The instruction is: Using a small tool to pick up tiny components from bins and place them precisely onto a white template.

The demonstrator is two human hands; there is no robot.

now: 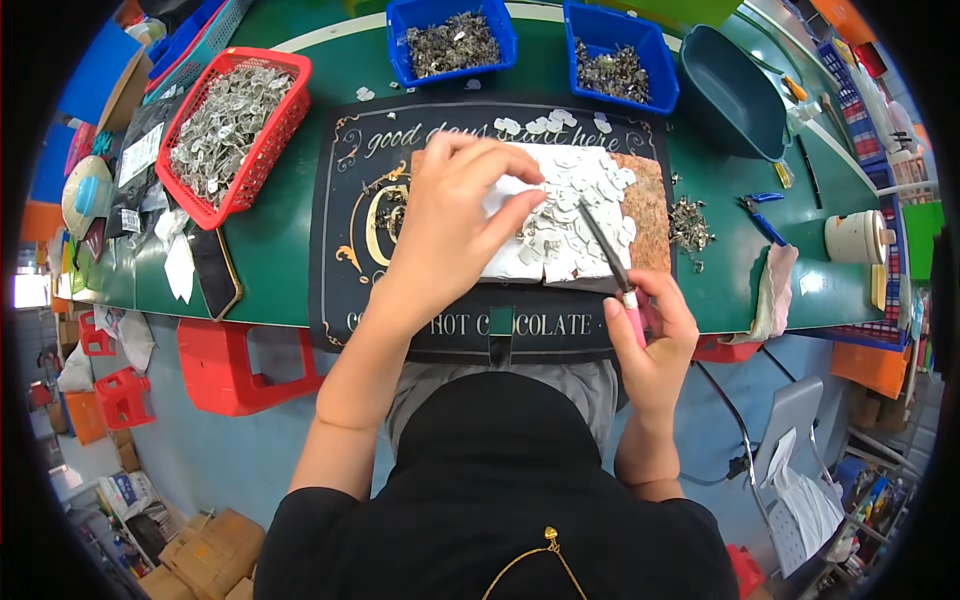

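Note:
My left hand (450, 225) hovers over the left part of a white slab (508, 262), thumb and forefinger drawn together in a pinch. Whatever is between those fingertips is too small to make out. In my right hand (655, 340) is a slim tool with a pink handle and a dark, narrow metal tip (605, 245). That tip points up and left over many small flat white pieces (585, 190) spread on the slab. Under the slab lies a brown cork-like board (648, 205), on a black printed mat (345, 290).
A red basket (298, 75) of small pieces stands at left, near a dark phone (215, 272). Two blue bins (398, 80) of metal parts and a dark green tub (730, 100) line the back. Loose metal parts (690, 225), pliers (765, 215) and a cloth (775, 290) lie right.

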